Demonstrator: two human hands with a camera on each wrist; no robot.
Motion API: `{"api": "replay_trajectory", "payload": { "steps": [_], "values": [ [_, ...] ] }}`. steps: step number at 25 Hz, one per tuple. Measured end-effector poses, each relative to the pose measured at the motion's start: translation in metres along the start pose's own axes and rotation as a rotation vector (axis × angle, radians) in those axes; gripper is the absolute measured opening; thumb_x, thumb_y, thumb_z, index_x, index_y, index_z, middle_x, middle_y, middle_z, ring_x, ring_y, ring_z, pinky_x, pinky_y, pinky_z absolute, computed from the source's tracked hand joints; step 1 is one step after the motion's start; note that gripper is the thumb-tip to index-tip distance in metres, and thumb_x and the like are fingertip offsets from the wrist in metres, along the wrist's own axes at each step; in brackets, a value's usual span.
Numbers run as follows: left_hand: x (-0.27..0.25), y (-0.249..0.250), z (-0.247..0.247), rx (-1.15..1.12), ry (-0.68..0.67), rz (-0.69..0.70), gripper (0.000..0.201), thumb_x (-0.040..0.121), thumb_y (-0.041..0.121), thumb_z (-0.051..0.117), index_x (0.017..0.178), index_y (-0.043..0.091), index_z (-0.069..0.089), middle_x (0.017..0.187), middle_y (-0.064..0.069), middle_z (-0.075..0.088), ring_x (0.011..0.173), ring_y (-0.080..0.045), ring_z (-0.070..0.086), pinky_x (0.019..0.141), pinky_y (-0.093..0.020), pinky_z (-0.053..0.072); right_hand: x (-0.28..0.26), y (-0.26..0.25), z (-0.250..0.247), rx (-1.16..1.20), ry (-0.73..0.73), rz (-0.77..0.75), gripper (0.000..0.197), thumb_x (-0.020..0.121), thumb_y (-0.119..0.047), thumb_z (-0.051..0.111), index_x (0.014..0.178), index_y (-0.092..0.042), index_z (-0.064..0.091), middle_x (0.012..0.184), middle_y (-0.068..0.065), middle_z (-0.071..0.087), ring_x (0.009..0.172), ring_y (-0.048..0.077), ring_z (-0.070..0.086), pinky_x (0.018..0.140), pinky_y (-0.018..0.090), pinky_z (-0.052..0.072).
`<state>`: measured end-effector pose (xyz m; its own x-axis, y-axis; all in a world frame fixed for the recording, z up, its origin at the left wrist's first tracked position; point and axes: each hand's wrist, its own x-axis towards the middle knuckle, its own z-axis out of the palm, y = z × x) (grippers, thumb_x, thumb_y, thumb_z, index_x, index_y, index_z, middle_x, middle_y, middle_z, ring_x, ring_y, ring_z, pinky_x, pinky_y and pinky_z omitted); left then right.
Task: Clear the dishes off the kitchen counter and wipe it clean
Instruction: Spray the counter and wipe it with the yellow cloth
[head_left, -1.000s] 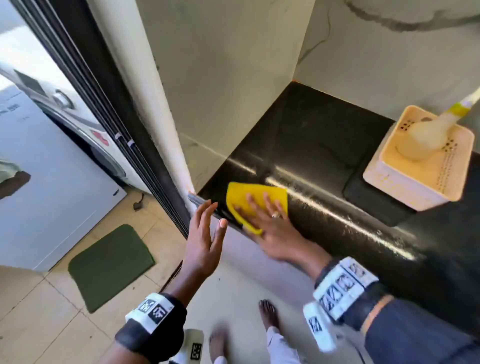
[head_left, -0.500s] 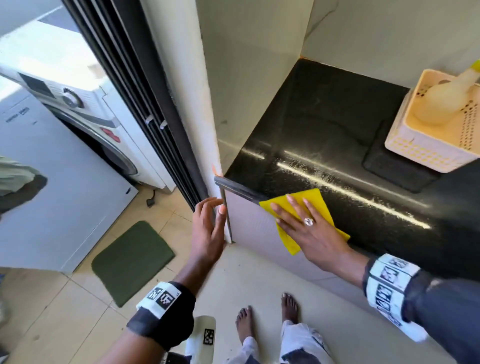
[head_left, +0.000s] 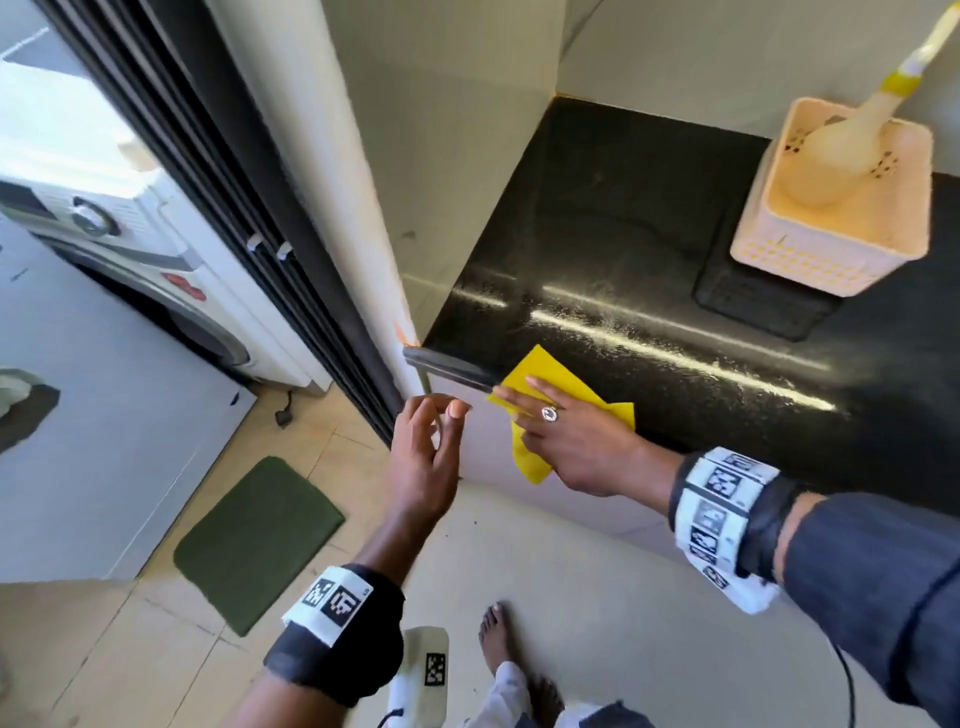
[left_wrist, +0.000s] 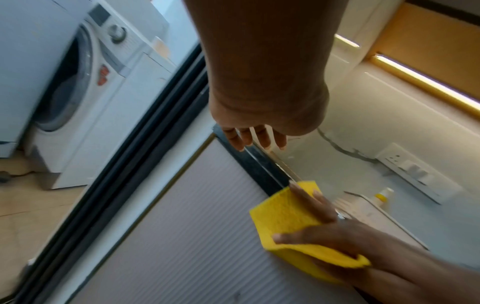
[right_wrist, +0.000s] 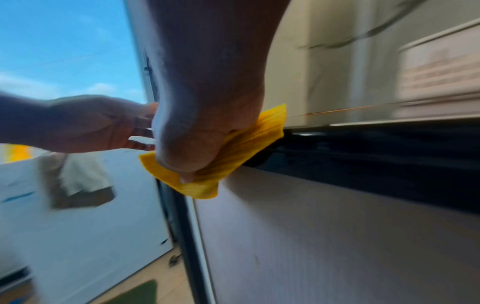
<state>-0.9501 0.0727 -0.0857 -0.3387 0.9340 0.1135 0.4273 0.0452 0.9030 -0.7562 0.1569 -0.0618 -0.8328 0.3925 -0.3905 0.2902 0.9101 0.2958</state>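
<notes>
A yellow cloth (head_left: 540, 374) is folded over the front edge of the black counter (head_left: 623, 234), near its left corner. My right hand (head_left: 519, 415) holds it there, fingers (left_wrist: 306, 197) on top and thumb under the fold (left_wrist: 285, 238). The right wrist view shows the cloth (right_wrist: 246, 144) bunched under the palm against the edge. My left hand (head_left: 431, 431) hovers just left of the cloth, below the counter corner. Its fingers (left_wrist: 254, 137) are loosely curled and hold nothing.
A cream basket (head_left: 841, 249) with a pale spray bottle (head_left: 841, 150) stands on a black mat (head_left: 753, 301) at the back right. A wall pillar (head_left: 332, 182) and sliding-door frame (head_left: 234, 208) border the counter's left end. Beyond are a washing machine (head_left: 130, 249) and a green floor mat (head_left: 260, 540).
My right hand has drawn the cloth from the countertop onto its front edge, where it now wraps over. The left hand stays beside the corner, its fingers more curled.
</notes>
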Motion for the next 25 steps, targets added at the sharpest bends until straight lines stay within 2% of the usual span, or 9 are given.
{"api": "replay_trajectory", "payload": {
  "steps": [3, 8, 11, 13, 14, 17, 19, 21, 25],
  "values": [
    [0.008, 0.029, 0.028, -0.024, -0.141, 0.049, 0.022, 0.097, 0.042, 0.052, 0.098, 0.025, 0.065, 0.1, 0.01, 0.062, 0.096, -0.014, 0.063, 0.083, -0.044, 0.054, -0.079, 0.004, 0.031, 0.343, 0.109, 0.115, 0.043, 0.08, -0.014, 0.049, 0.12, -0.02, 0.064, 0.143, 0.0, 0.053, 0.148, 0.016, -0.008, 0.119, 0.035, -0.016],
    [0.027, 0.098, 0.083, -0.065, -0.456, 0.195, 0.01, 0.096, 0.025, 0.06, 0.103, 0.02, 0.066, 0.096, 0.01, 0.068, 0.09, -0.006, 0.065, 0.078, -0.023, 0.054, -0.218, 0.006, 0.081, 0.599, 0.164, 0.491, 0.07, 0.068, -0.009, 0.05, 0.134, -0.031, 0.055, 0.157, 0.004, 0.017, 0.149, 0.005, -0.007, 0.121, 0.028, -0.001],
    [0.034, 0.138, 0.12, -0.093, -0.613, 0.251, 0.012, 0.095, 0.022, 0.062, 0.104, 0.018, 0.067, 0.094, 0.01, 0.069, 0.086, -0.003, 0.064, 0.075, -0.014, 0.05, -0.291, 0.006, 0.104, 0.847, 0.199, 0.828, 0.054, 0.078, -0.019, 0.048, 0.131, -0.017, 0.061, 0.155, 0.004, 0.027, 0.145, 0.016, 0.029, 0.116, 0.033, 0.027],
    [0.04, 0.152, 0.145, -0.071, -0.666, 0.253, 0.013, 0.094, 0.023, 0.063, 0.105, 0.018, 0.066, 0.094, 0.01, 0.069, 0.083, -0.001, 0.063, 0.073, -0.011, 0.049, -0.303, 0.017, 0.1, 1.076, 0.512, 1.141, 0.052, 0.087, -0.036, 0.048, 0.124, -0.003, 0.063, 0.134, 0.007, 0.059, 0.119, 0.017, 0.058, 0.097, 0.021, 0.043],
    [0.045, 0.16, 0.161, -0.064, -0.689, 0.224, 0.015, 0.094, 0.025, 0.064, 0.107, 0.018, 0.065, 0.095, 0.01, 0.068, 0.082, -0.002, 0.062, 0.073, -0.012, 0.048, -0.302, 0.027, 0.094, 1.154, 0.717, 1.314, 0.051, 0.091, -0.039, 0.049, 0.12, 0.0, 0.064, 0.115, 0.006, 0.067, 0.102, 0.012, 0.061, 0.083, 0.014, 0.044],
    [0.067, 0.194, 0.216, -0.128, -0.75, -0.043, 0.034, 0.095, 0.036, 0.061, 0.119, 0.014, 0.055, 0.105, -0.007, 0.066, 0.081, -0.013, 0.063, 0.07, -0.026, 0.053, -0.293, 0.076, 0.079, 1.46, 1.106, 1.752, 0.032, 0.1, -0.027, 0.052, 0.109, 0.002, 0.064, 0.093, 0.006, 0.059, 0.089, 0.015, 0.05, 0.065, 0.025, 0.037],
    [0.085, 0.224, 0.245, -0.21, -0.746, -0.272, 0.038, 0.096, 0.043, 0.056, 0.117, 0.011, 0.054, 0.108, -0.013, 0.065, 0.078, -0.019, 0.065, 0.064, -0.03, 0.055, -0.286, 0.112, 0.075, 1.711, 1.241, 1.792, 0.03, 0.101, -0.031, 0.05, 0.113, -0.006, 0.062, 0.1, 0.007, 0.061, 0.094, 0.019, 0.053, 0.072, 0.028, 0.043],
    [0.101, 0.248, 0.267, -0.288, -0.713, -0.454, 0.046, 0.097, 0.05, 0.051, 0.118, 0.009, 0.053, 0.109, -0.014, 0.066, 0.087, -0.028, 0.068, 0.068, -0.038, 0.058, -0.281, 0.144, 0.075, 1.89, 1.229, 1.764, 0.035, 0.1, -0.042, 0.048, 0.117, -0.013, 0.057, 0.116, 0.005, 0.061, 0.105, 0.021, 0.056, 0.089, 0.033, 0.046],
    [0.13, 0.267, 0.304, -0.399, -0.645, -0.617, 0.057, 0.093, 0.06, 0.05, 0.134, 0.022, 0.037, 0.112, -0.021, 0.065, 0.096, -0.038, 0.068, 0.07, -0.045, 0.059, -0.27, 0.197, 0.088, 2.214, 1.234, 1.568, 0.029, 0.098, -0.048, 0.05, 0.106, -0.021, 0.057, 0.118, 0.008, 0.063, 0.109, 0.027, 0.062, 0.099, 0.047, 0.049]
  ]
}}
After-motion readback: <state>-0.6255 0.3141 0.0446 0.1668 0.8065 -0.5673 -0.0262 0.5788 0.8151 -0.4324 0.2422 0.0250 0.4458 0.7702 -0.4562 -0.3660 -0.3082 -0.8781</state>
